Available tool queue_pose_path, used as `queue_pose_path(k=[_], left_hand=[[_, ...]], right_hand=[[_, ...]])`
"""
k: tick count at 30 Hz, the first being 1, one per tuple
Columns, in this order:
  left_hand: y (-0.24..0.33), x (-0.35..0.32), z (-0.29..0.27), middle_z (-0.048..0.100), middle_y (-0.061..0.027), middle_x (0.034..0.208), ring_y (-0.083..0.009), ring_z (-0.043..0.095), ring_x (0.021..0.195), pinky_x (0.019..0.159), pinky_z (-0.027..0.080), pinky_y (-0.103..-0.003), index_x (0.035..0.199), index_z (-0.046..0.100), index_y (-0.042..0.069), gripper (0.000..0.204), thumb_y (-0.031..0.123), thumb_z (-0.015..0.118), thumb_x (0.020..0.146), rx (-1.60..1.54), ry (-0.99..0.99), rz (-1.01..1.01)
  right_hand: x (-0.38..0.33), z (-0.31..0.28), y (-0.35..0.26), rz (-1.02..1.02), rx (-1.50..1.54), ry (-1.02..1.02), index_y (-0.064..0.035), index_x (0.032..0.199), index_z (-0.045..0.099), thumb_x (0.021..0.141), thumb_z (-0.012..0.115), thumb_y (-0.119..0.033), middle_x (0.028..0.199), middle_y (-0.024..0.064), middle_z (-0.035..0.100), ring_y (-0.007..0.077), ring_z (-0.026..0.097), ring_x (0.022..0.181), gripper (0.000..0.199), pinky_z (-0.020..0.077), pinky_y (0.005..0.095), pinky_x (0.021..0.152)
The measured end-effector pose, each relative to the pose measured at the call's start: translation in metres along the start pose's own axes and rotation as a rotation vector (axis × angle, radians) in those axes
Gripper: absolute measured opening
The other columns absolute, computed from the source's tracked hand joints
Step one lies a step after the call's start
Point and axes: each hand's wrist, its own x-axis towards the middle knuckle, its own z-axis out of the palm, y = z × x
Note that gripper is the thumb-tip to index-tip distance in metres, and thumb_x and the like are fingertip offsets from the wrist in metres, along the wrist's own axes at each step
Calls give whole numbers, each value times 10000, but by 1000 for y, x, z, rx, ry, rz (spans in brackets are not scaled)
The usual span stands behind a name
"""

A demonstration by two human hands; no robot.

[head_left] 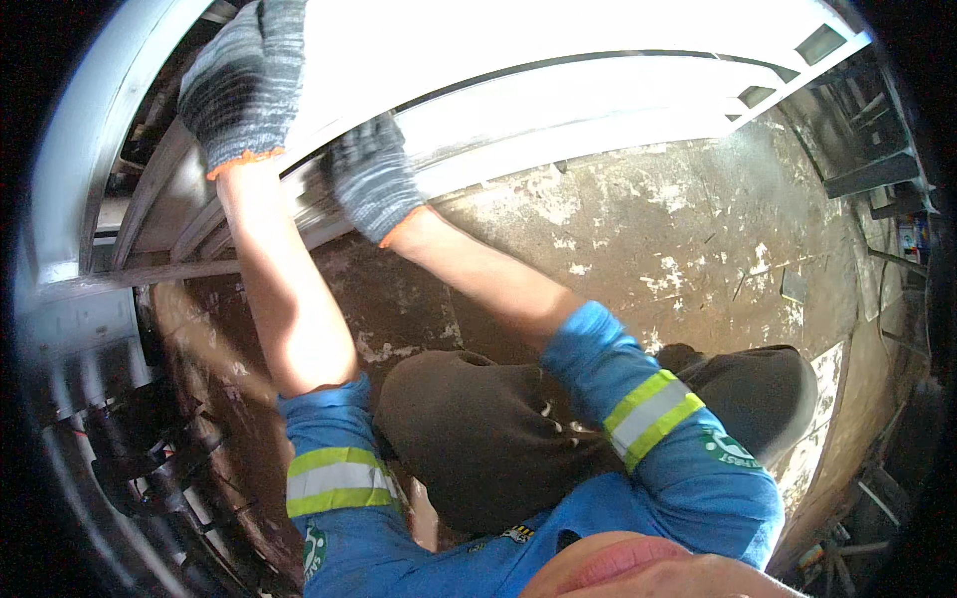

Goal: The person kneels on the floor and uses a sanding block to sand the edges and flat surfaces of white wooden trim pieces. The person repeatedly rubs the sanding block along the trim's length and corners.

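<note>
Both my hands wear grey knit gloves with orange cuffs. My left hand [244, 80] lies flat against the upper part of a large white metal frame [558, 95] near the top left. My right hand [371, 177] is curled around the lower edge of the same frame, a little to the right of and below the left one. The frame's long rails run from the left rim across to the upper right. My knees in dark trousers show below my arms.
Stained, patchy brown concrete floor [678, 239] spreads on the right. Dark metal parts and cables [140, 448] sit at the lower left. More metal pieces and clutter [867, 149] lie along the right rim.
</note>
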Motion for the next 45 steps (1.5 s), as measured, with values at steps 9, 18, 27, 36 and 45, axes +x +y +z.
queue_pose_path(k=[9, 18, 27, 36, 45], left_hand=[[44, 3, -51, 631, -104, 683, -214, 608, 630, 650, 509, -337, 763, 626, 53, 513, 474, 402, 954, -230, -1, -423], [2, -16, -25, 657, -91, 758, -252, 601, 591, 651, 489, -422, 889, 654, 65, 501, 476, 374, 942, 35, 490, 148], [25, -180, 32, 568, -154, 1198, -319, 550, 1112, 960, 440, -410, 1234, 527, 55, 546, 62, 623, 697, -321, -100, -102], [57, -155, 82, 559, -131, 1126, -281, 521, 1081, 901, 395, -531, 1127, 600, 96, 329, 250, 515, 849, 164, -318, -137], [37, -165, 90, 583, -126, 1201, -313, 581, 1032, 925, 422, -510, 1240, 553, 100, 410, 171, 484, 842, 45, -188, -36]], right_hand=[[-45, -52, 161, 33, 8, 257, -146, 1133, 623, 721, 516, 64, 1112, 119, 630, 295, 574, 1067, 475, 447, 405, 948], [-23, -24, 76, 11, -283, 284, -44, 1288, 505, 764, 547, -182, 1335, 202, 487, 327, 429, 1272, 543, 235, 485, 1118], [-10, -52, 65, -326, 178, 44, -118, 934, 679, 715, 649, -145, 1005, 85, 661, 275, 573, 1012, 222, 457, 424, 855], [-1, -166, 164, -713, 19, 349, -88, 984, 644, 771, 639, -35, 1009, 108, 660, 259, 641, 917, 219, 520, 363, 797], [23, -230, 301, -395, -527, 548, -142, 1244, 572, 909, 564, -215, 1188, 99, 618, 254, 625, 1023, 343, 506, 347, 887]])
